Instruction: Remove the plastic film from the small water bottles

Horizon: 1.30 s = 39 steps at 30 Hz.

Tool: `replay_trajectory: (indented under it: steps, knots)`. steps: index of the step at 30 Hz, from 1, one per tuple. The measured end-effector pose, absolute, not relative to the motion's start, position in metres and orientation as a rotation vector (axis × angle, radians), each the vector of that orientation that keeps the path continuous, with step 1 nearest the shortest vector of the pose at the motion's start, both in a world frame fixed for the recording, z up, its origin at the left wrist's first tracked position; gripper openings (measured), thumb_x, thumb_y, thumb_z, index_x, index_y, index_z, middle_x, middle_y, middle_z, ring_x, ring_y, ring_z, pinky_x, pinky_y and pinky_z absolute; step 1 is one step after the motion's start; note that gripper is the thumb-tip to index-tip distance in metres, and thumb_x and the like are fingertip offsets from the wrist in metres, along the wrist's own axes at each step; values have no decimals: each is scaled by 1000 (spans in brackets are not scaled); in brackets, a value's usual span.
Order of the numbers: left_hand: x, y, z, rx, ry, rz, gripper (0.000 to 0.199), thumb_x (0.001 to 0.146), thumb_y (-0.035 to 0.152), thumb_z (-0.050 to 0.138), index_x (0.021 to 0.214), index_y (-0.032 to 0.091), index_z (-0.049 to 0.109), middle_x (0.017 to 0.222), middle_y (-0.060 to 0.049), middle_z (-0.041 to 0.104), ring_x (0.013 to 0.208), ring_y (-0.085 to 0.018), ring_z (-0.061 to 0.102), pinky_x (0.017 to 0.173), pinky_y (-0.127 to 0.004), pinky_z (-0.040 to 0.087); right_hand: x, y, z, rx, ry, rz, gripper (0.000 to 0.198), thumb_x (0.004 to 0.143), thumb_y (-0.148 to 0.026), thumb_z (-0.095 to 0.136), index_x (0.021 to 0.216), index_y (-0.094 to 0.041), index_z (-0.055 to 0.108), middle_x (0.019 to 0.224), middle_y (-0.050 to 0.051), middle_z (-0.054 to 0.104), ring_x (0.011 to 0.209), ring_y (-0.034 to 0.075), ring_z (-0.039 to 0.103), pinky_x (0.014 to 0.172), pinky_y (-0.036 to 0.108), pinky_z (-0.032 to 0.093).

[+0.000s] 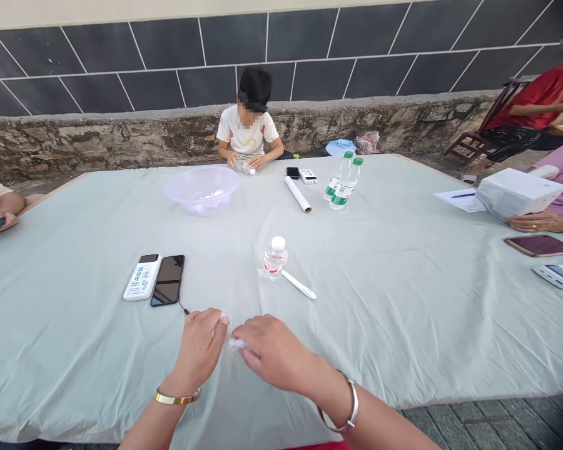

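Above the near part of the table, my left hand (201,344) has its fingers curled, with a bit of clear plastic film (224,318) showing at its thumb. Close by on the right, my right hand (274,350) is also closed, and crumpled clear film (238,343) pokes out between thumb and fingers. Whether one piece joins both hands, I cannot tell. Beyond them stands a small clear water bottle (274,257) with a white cap, upright. A white plastic stick-like handle (300,286) lies against its base; its far end is hidden behind the bottle.
A black phone (167,280) and white power bank (143,277) lie left of the bottle. Farther off are a purple basin (201,187), a white roll (298,194) and two green-capped bottles (341,184). A person (248,128) sits opposite; others sit at both sides.
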<state>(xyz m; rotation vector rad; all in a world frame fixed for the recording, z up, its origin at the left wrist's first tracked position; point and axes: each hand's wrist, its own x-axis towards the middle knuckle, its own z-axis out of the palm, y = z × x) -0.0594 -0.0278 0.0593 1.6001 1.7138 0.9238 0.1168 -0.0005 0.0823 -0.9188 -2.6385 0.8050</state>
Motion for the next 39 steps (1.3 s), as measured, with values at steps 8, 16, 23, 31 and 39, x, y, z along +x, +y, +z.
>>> replay_trajectory:
  steps: [8, 16, 23, 31, 39]
  knots:
    - [-38, -32, 57, 482, 1009, 1232, 26, 78, 38, 45, 58, 20, 46, 48, 3, 44, 44, -13, 42, 47, -30, 42, 105, 17, 45, -888, -1341, 1680, 36, 72, -44, 69, 98, -21, 60, 79, -1, 60, 69, 13, 55, 64, 27, 48]
    - [-24, -34, 48, 750, 1206, 1450, 23, 83, 36, 50, 77, 18, 62, 79, -4, 59, 74, -17, 56, 66, -28, 47, 88, -19, 31, -834, -1145, 1818, 61, 83, -53, 58, 137, -33, 41, 131, 3, 54, 121, 20, 49, 105, 42, 36]
    - [-19, -45, 44, 1501, 1708, 1362, 28, 89, 37, 43, 92, 20, 65, 97, -11, 62, 89, -24, 59, 79, -35, 46, 80, -10, 39, -835, -863, 1914, 40, 71, -38, 74, 108, -25, 64, 107, 3, 65, 99, 18, 59, 91, 36, 46]
    - [-31, -45, 32, 1367, 1941, 1373, 30, 88, 47, 43, 94, 21, 56, 101, -11, 60, 90, -24, 59, 74, -33, 48, 77, 1, 33, -946, -744, 1746, 28, 64, -37, 77, 81, -20, 64, 73, -2, 61, 62, 10, 53, 62, 26, 46]
    - [-23, -20, 15, 676, 1378, 1440, 53, 78, 53, 60, 120, 21, 53, 115, -11, 63, 112, -26, 57, 93, -38, 45, 79, 3, 28, -941, -925, 1788, 29, 68, -40, 72, 89, -22, 66, 95, 3, 65, 78, 14, 57, 71, 30, 47]
